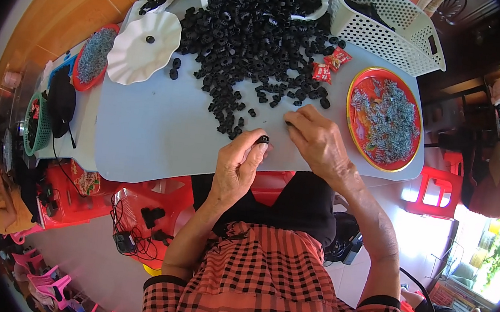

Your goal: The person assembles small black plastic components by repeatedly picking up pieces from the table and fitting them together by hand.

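Bare room lies at nine o'clock on the pale grey-blue smooth table [141, 130], its near edge at six. The left hand [235, 168] grips a small black hollow cylindrical part [263, 139]; the right hand's [318, 143] fingers bunch narrowly around a dark bit [289, 122]. A loose black-part heap [243, 41] blocks twelve, a white perforated plastic basket [387, 46] one, a round gold-rimmed red tray [365, 83] two, a white scalloped dish [132, 54] ten.

L hand [237, 165] holds sm blk part [263, 139], R hand [320, 143] nr, blk pile [255, 42] on tbl [149, 137].
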`<state>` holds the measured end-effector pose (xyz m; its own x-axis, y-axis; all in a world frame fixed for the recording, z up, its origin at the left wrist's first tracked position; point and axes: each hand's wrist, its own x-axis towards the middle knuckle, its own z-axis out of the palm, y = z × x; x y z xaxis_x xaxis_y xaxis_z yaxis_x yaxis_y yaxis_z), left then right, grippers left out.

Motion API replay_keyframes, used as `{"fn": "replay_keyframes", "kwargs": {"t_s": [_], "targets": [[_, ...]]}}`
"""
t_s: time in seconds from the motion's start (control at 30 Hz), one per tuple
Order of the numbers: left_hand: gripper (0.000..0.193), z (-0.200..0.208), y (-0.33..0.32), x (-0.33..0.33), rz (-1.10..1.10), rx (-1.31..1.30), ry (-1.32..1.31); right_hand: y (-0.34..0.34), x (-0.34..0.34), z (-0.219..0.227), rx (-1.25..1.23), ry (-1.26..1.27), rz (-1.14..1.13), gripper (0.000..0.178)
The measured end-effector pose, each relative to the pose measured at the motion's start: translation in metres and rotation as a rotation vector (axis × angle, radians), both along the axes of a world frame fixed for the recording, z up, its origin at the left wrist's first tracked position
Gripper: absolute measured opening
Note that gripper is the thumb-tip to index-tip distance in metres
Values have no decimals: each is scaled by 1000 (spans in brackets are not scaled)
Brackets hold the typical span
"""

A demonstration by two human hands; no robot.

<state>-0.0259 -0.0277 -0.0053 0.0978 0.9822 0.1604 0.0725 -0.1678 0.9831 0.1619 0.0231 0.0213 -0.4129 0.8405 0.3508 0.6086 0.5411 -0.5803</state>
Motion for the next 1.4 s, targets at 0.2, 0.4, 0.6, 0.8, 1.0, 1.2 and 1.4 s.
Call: {"fn": "replay_keyframes", "kwargs": {"t_s": [0.2,0.4,0.6,0.8,1.0,1.2,1.4], "targets": [[25,4,1,-1,-18,-46,6,19,-4,9,-103,-117,33,8],[23,3,3,0,-17,-10,-23,2,-1,22,-786,444,10,19],[27,6,6,-1,-55,-58,-98,-7,-16,23,-686,616,40,15],[27,7,5,-1,-59,-43,8,-1,-8,16,-738,520,84,14],[27,6,7,-4,-91,-104,-62,-1,-7,19,-697,585,94,13],[26,7,9,-5,-126,-96,-35,-1,-11,24,-572,431,142,17],[25,7,9,-6,-116,-98,-35,0,-12,31,-524,415,151,17]]}}
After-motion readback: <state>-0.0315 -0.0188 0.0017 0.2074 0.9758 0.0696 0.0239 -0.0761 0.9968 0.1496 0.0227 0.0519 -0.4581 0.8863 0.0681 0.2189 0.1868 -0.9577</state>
